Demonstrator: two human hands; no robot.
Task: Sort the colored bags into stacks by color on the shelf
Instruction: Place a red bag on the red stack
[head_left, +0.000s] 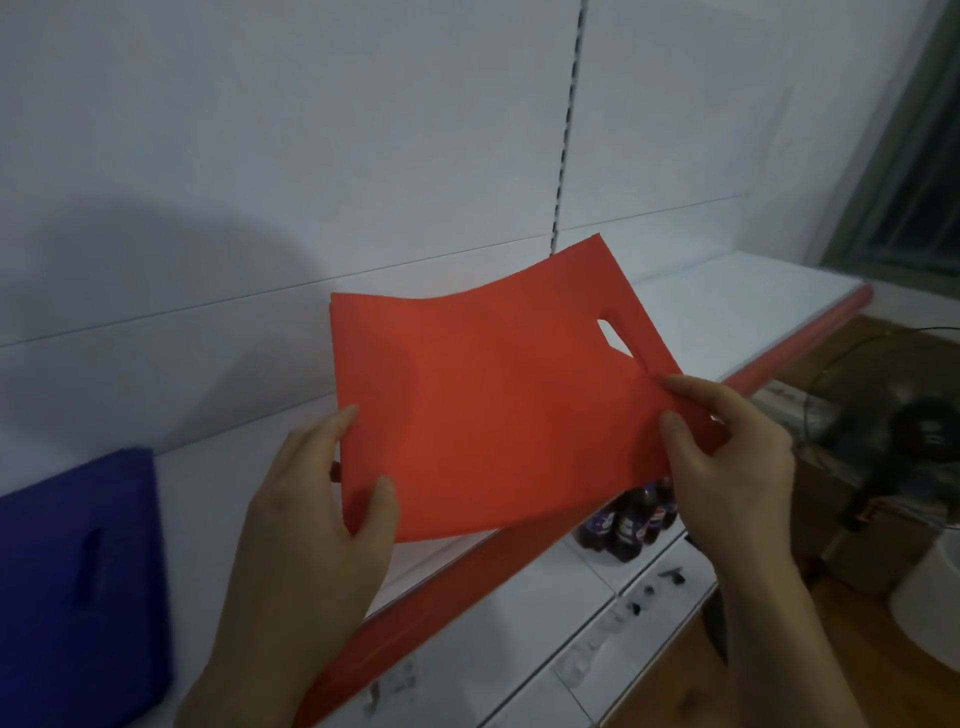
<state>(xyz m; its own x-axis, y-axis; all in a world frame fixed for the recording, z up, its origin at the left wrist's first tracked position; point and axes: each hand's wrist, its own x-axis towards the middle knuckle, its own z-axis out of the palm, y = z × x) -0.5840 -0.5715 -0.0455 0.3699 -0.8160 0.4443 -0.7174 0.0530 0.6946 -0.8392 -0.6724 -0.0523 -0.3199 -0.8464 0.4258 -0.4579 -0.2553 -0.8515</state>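
1. On my feed the left hand (311, 509) pinches the red bag (483, 410) at its near left corner. The thumb lies on top of the fabric and the other fingers curl along and under the left edge.
2. The right hand (727, 452) grips the same bag at its near right corner. Thumb and forefinger press on the top face, and the remaining fingers are tucked below, where I cannot see them.
3. Between the two grips the bag is spread out wide, sagging slightly in the middle, with its far edge rising away from the hands.
4. The bag's handle slot (613, 338) sits just beyond the right hand, close to the right edge.
5. The bag is held in the air over the white shelf (727, 312). I cannot tell whether its far corner touches the back panel (260, 156).
6. Below both hands runs the shelf's red front strip (415, 618).
7. Well off to the left of the left hand, a blue bag (78, 571) lies flat on the same shelf with its slot handle showing. I cannot tell whether it is one bag or several stacked.
8. Under the right hand, on the lower shelf (519, 649), stand dark bottles (634, 525), partly hidden by the red bag.
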